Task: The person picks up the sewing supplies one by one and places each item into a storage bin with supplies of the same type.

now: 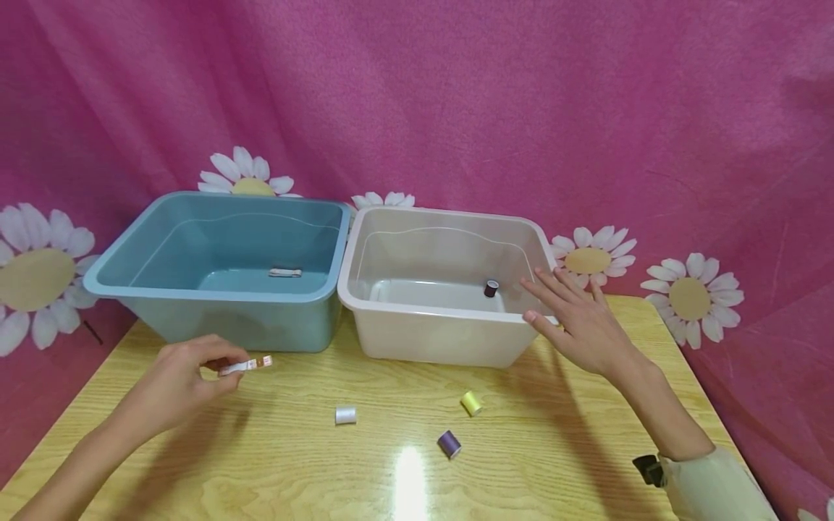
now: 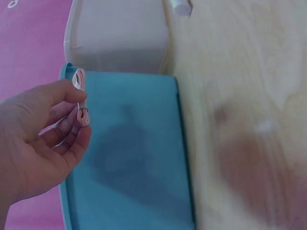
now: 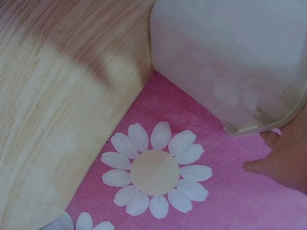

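Observation:
My left hand (image 1: 189, 380) pinches a folded measuring tape (image 2: 81, 100) between thumb and fingertips, in front of the blue bin (image 1: 218, 294). The tape is a small flat bundle, pale with orange and red marks, with a white band round its middle. Inside the blue bin lies another small pale folded bundle (image 1: 284, 273). My right hand (image 1: 580, 322), fingers spread and fairly straight, is at the right rim of the off-white bin (image 1: 443, 340). A dark thread spool (image 1: 491, 289) stands in that bin. In the right wrist view only part of the right hand (image 3: 283, 160) shows.
On the wooden table (image 1: 293, 470), in front of the bins, lie a white thread spool (image 1: 346, 415), a yellow spool (image 1: 471, 404) and a purple spool (image 1: 449, 444). The bins stand side by side against a pink cloth (image 1: 456, 94) with daisies.

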The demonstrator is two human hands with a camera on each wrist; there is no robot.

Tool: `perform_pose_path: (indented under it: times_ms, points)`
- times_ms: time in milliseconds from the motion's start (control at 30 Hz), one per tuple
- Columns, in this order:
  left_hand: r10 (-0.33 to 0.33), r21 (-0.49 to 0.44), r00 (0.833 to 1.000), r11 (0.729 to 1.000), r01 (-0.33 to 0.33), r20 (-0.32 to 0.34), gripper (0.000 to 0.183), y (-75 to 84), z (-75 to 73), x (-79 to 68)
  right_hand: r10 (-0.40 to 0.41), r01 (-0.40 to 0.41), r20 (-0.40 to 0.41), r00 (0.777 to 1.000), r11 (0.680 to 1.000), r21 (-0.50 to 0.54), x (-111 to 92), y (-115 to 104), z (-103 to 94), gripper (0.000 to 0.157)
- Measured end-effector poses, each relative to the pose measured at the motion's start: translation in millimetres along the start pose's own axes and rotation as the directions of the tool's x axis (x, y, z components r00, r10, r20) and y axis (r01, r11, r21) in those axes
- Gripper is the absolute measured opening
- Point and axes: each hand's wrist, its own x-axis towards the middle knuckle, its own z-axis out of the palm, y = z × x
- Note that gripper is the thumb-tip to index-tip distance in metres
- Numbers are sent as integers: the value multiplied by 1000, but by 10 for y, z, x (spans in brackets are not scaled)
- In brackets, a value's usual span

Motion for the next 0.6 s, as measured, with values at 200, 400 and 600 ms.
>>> perform_pose_path:
  times_ms: [200, 400, 600]
  points:
    - [86, 9, 996, 996, -86, -20, 31, -16, -106, 84, 1, -1, -1, 1000, 1000, 6, 3, 5, 1, 55]
    - [121, 14, 992, 993, -120, -33, 33, -1, -236, 186, 0, 0, 2, 1000, 1000, 3, -6, 2, 2, 55]
    - [147, 35, 988, 989, -145, -49, 34, 15, -361, 299, 7, -7, 7, 1000, 1000, 5, -6, -2, -1, 55]
